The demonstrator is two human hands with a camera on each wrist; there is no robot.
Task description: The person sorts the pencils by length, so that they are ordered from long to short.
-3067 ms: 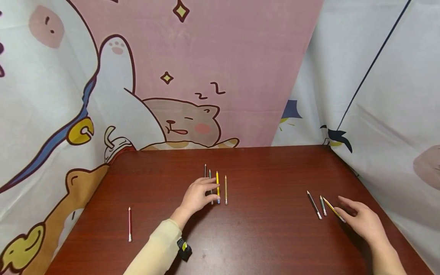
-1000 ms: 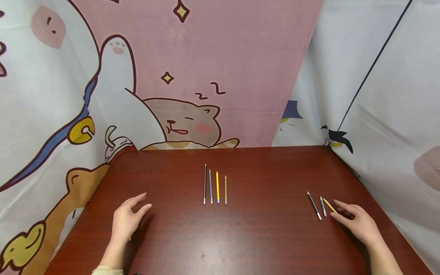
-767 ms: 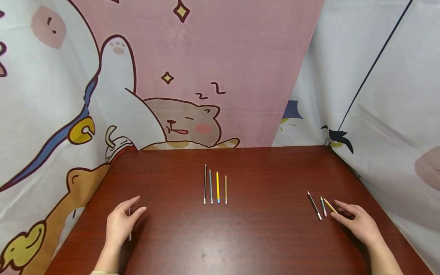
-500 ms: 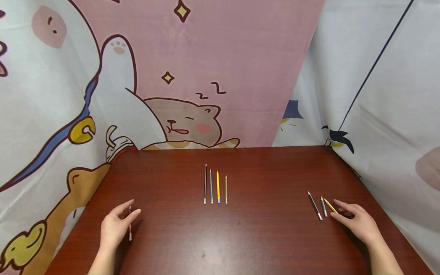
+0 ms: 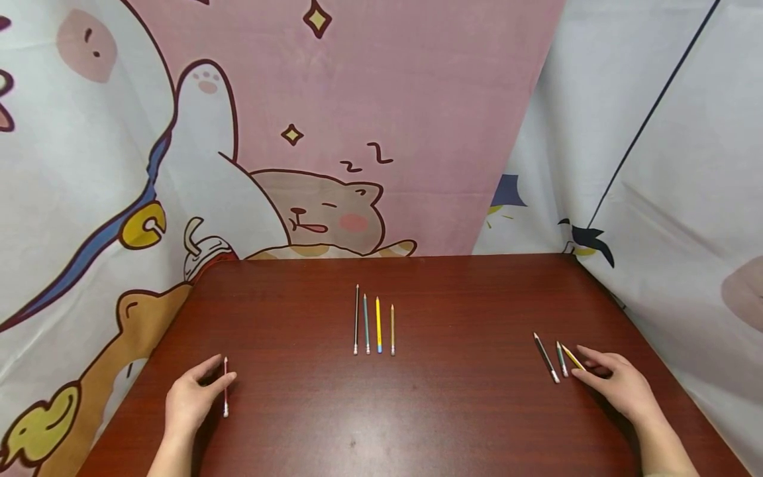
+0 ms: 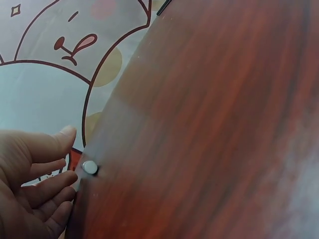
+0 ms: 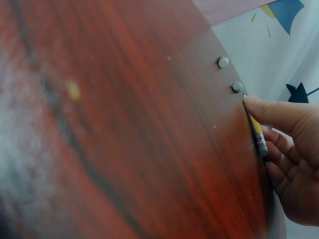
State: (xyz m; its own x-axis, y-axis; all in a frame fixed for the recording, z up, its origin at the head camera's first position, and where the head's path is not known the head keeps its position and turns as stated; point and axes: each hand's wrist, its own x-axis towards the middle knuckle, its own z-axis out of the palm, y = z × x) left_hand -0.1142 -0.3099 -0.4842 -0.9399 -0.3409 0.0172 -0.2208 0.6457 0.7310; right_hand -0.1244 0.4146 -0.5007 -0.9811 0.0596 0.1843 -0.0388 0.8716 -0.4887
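Note:
A red pencil (image 5: 226, 401) lies upright in the head view at the left of the table. My left hand (image 5: 189, 401) is around it with thumb and index finger apart, the thumb passing over the pencil; in the left wrist view a white pencil end (image 6: 89, 168) shows just beyond the fingers. At the right lie a black pencil (image 5: 546, 358), a green pencil (image 5: 561, 359) and a yellow pencil (image 5: 572, 356). My right hand (image 5: 620, 384) is at the yellow one, thumb and index finger spread on either side. The hand hides its lower part in the head view; whether they touch I cannot tell.
Mid-table, several pencils lie side by side: a black pencil (image 5: 356, 321), a blue-green pencil (image 5: 366, 324), a bright yellow pencil (image 5: 378, 324) and a gold-coloured pencil (image 5: 392, 331). Printed cloth (image 5: 447, 132) hangs behind and beside the brown table (image 5: 453, 411).
My left hand has left the middle row of pencils and come left and nearer to the red pencil. My right hand has shifted slightly left, over the lower part of the yellow pencil.

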